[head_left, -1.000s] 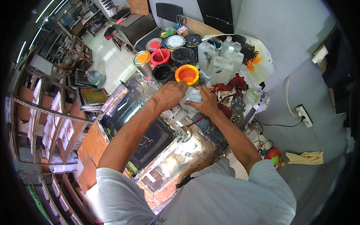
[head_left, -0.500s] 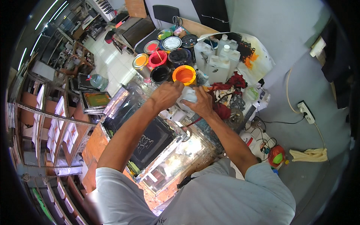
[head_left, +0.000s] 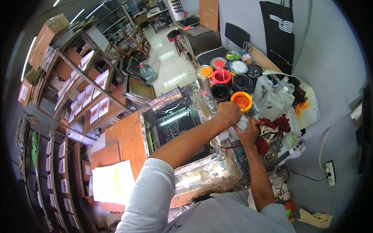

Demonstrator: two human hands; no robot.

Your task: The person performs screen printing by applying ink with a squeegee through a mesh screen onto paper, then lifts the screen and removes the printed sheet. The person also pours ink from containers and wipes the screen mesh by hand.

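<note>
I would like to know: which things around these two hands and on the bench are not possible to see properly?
All in the head view:
Translucent plastic container: partly covered by the left hand and right hand; full shape unclear.
What the left hand's underside touches: hidden by the hand itself.
Screen-printing frame: left forearm crosses its near part.
Black paint can: too dark inside to judge its paint level.
</note>
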